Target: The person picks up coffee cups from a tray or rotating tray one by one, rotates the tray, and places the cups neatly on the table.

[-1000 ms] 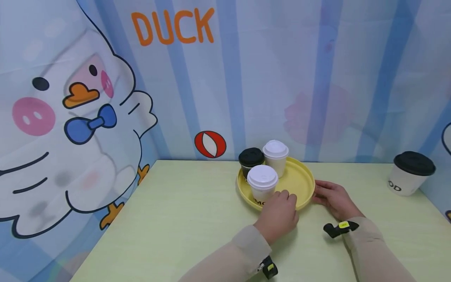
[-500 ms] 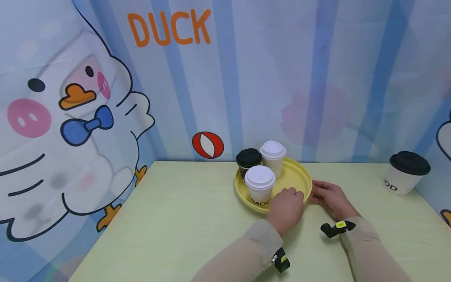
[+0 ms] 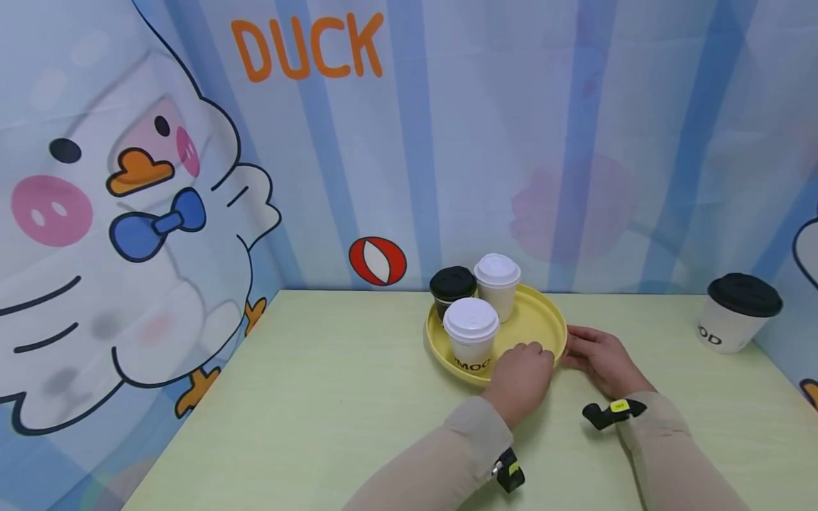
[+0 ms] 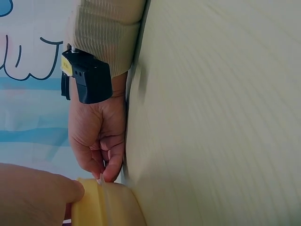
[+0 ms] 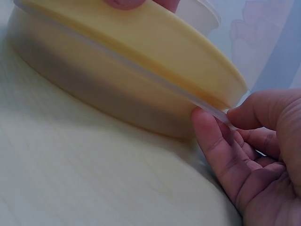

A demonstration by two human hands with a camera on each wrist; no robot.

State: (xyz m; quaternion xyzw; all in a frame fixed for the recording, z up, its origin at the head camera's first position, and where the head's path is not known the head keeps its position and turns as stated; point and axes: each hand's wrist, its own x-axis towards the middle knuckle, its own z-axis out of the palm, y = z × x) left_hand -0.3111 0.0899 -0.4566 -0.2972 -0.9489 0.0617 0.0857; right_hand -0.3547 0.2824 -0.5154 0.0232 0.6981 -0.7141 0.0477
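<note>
A round yellow plate (image 3: pixel 533 323) with a raised rim stands on the table. Two white-lidded cups and a black-lidded cup (image 3: pixel 452 285) stand on its left part: one white-lidded cup (image 3: pixel 471 330) in front, the other (image 3: pixel 498 284) behind. My right hand (image 3: pixel 603 362) pinches the plate's right rim; in the right wrist view the thumb lies above the edge, a finger below. My left hand (image 3: pixel 520 380), knuckles bent, hangs over the plate's front right part. Its fingertips reach down toward the yellow inside (image 4: pixel 89 207); whether they hold or just touch it is hidden.
Apart at the far right of the table stands a white cup with a black lid (image 3: pixel 744 312). A printed duck curtain (image 3: pixel 473 142) rises behind and beside the pale table (image 3: pixel 307 397).
My left hand has moved right, away from the front white-lidded cup, along the plate's near side. My right hand keeps its place at the right rim. The plate and cups look unmoved.
</note>
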